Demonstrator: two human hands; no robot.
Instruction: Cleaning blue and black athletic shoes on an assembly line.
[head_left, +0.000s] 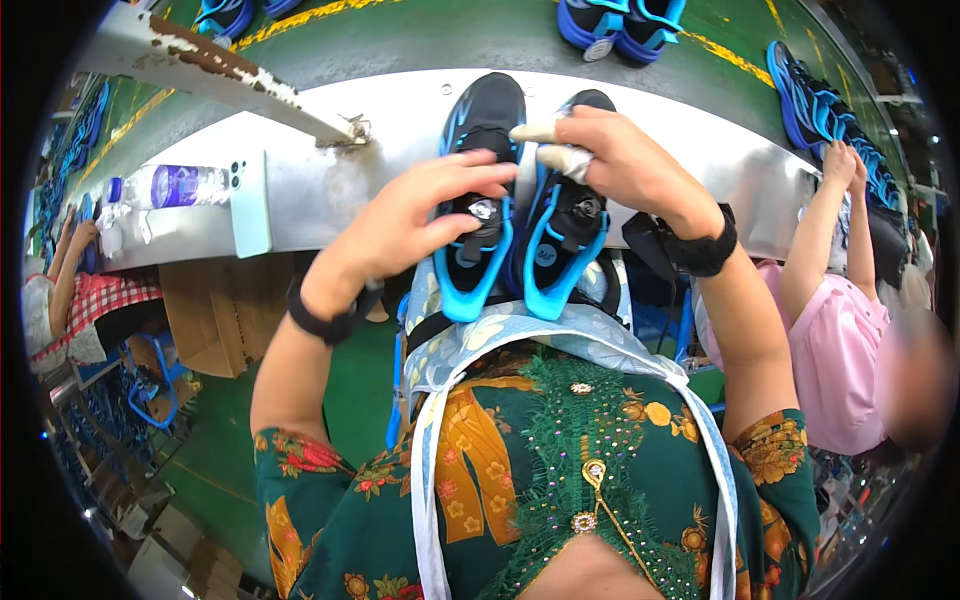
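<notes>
black-and-blue sneaker pair (pixel 490 115) at near edge of silver metal bench (pixel 310 190), heels toward me. my left hand (pixel 425 200) over left shoe (pixel 465 304), fingers spread; my right hand (pixel 635 160) over right shoe (pixel 550 302), white-covered fingertips (pixel 537 131), can't tell if pinching. white-printed right insole (pixel 545 256); clear plastic bottle (pixel 215 187), purple label (pixel 174 187) unreadable.

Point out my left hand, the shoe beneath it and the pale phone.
Left hand (pixel 412 208): head view, on the back of the hand.
Shoe (pixel 490 135): head view, on its black upper.
Pale phone (pixel 252 210): head view, on its back.
</notes>
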